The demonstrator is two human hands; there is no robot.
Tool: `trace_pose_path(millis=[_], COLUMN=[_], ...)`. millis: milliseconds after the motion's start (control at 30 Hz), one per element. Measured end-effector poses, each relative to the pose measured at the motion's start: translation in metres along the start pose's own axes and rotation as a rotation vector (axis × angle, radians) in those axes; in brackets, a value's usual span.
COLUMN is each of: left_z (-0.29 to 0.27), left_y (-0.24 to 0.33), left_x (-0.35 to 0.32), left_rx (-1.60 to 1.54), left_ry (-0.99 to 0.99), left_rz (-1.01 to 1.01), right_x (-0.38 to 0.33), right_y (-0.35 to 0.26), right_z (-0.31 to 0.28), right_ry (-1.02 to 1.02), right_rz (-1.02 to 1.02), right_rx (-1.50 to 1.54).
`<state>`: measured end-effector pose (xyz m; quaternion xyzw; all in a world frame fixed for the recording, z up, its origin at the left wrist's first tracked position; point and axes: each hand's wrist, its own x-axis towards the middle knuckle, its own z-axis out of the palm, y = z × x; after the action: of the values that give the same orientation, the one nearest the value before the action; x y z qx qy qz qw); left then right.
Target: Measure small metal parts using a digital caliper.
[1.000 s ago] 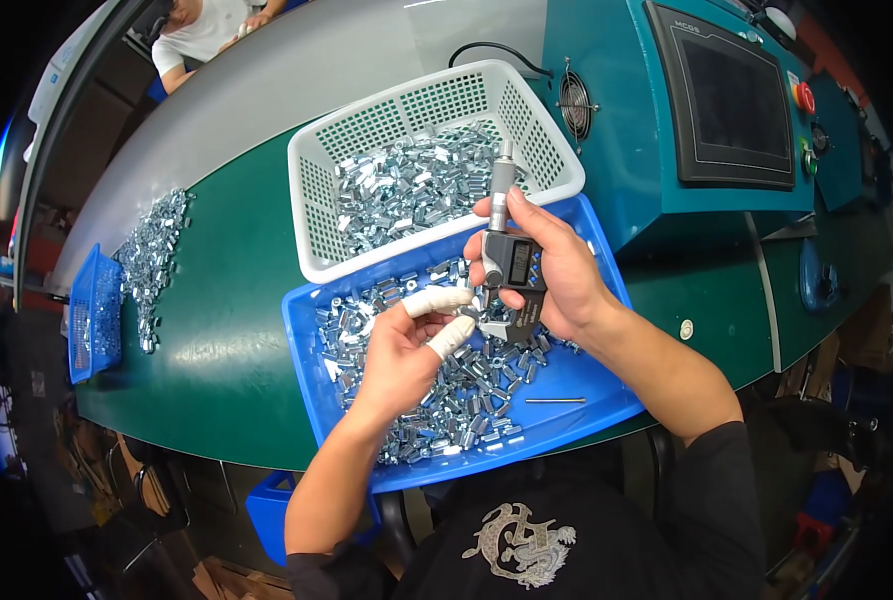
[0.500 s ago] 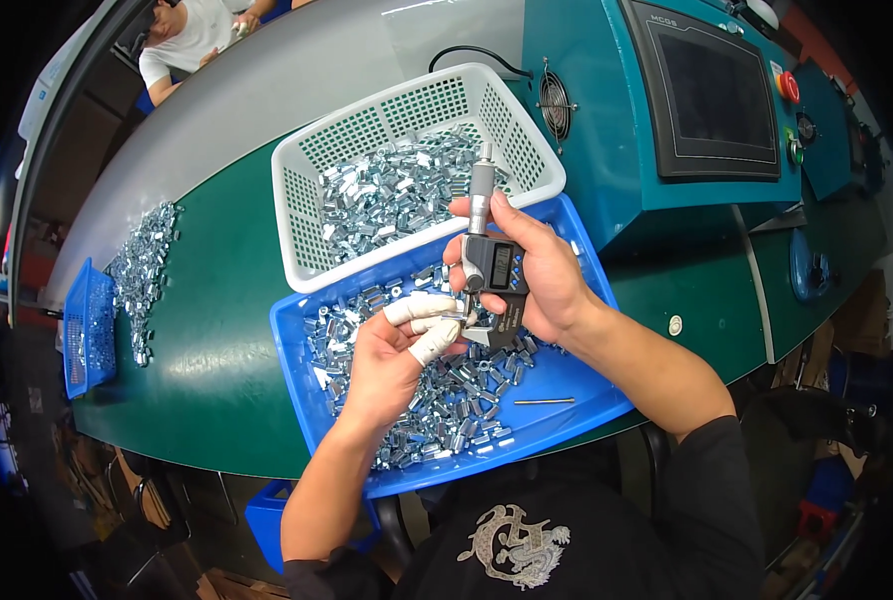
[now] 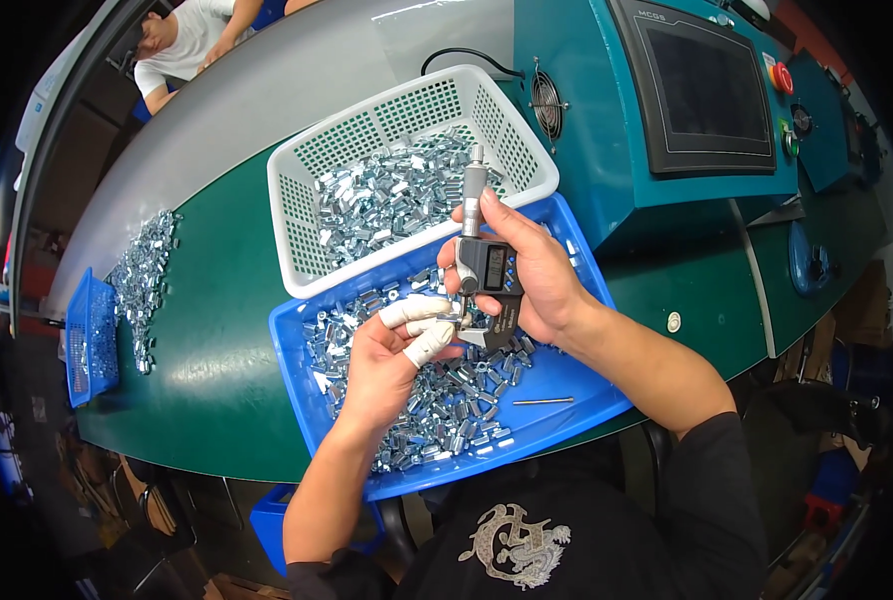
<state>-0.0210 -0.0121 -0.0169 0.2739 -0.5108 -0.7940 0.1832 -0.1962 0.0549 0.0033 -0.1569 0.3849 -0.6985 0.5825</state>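
My right hand (image 3: 545,285) is wrapped round a digital micrometer (image 3: 503,284), its thumb and forefinger on the barrel end. The tool stands nearly upright, its small display facing up. My left hand (image 3: 379,372), with white covers on several fingers, pinches a small shiny metal long hex nut (image 3: 451,317) at the micrometer's jaws. Fingers partly hide the nut, so I cannot tell whether both jaws touch it. Both hands are above a blue tray (image 3: 577,385) holding many similar nuts (image 3: 467,400).
A white perforated basket (image 3: 285,230) of nuts overlaps the tray's far side. A thin metal pin (image 3: 544,401) lies in the tray. A teal machine with a screen (image 3: 712,90) stands right; loose nuts (image 3: 145,280) and a small blue basket (image 3: 91,345) lie left. A person (image 3: 182,45) sits far left.
The left fingers and the nut have drawn slightly left at the jaws. The micrometer has shifted slightly left, and its display looks different. The far person's arms have moved.
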Motion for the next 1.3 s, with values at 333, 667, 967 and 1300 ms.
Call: trace_pose_path(millis=[333,667,967,1300], left_z=[-0.008,-0.020,-0.007,-0.013], left_y=[-0.004,0.014,-0.024,-0.017], left_x=[0.003,0.015,0.001,-0.004], left_rx=[0.190,0.281,1.466,1.314], left_ry=[0.028,0.351,-0.041,-0.150], left_rz=[0.032,0.404,0.451,0.380], right_x=[-0.002,-0.003,-0.002,-0.002], right_y=[0.000,-0.002,0.000,0.003], right_z=[0.004,0.004,0.005,0.006], right_ry=[-0.016,0.043,0.096,0.077], right_rz=[0.025,0.026,0.043,0.028], right_rx=[-0.081,-0.035,-0.006,-0.045])
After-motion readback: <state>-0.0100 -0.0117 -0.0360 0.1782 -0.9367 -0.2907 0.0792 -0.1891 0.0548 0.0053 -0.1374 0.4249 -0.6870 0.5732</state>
